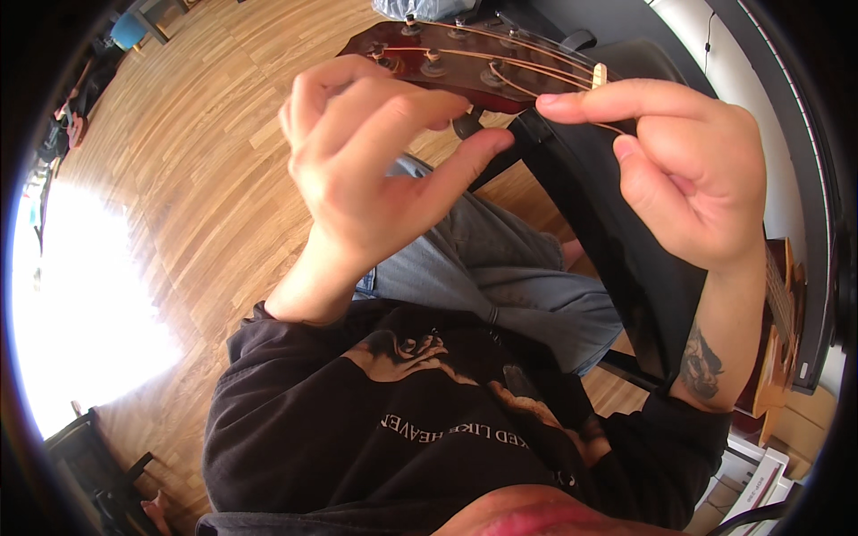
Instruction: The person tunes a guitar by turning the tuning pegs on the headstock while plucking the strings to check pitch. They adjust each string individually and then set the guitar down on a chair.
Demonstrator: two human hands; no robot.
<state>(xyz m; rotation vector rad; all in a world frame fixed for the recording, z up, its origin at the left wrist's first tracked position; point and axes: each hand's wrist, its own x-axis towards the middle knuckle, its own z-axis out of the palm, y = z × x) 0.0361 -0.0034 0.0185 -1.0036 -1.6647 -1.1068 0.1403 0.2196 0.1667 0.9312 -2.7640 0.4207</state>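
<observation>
1. Guitar string (517, 85): upper centre; likely light, springy; best held along slack off headstock (458, 69).
2. Left hand (357, 161): upper left of centre; thumb and fingertips apart.
3. Right hand (697, 165): upper right; index extended, string behind; can't tell if pinching.

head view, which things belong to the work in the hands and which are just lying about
Part of the work:
dark red guitar headstock
tuning post
string, at the right hand
pale nut
left hand, beside the headstock

Apparently just around:
black chair, lower left
wooden stringed instrument, right edge
white box-like item, lower right
</observation>
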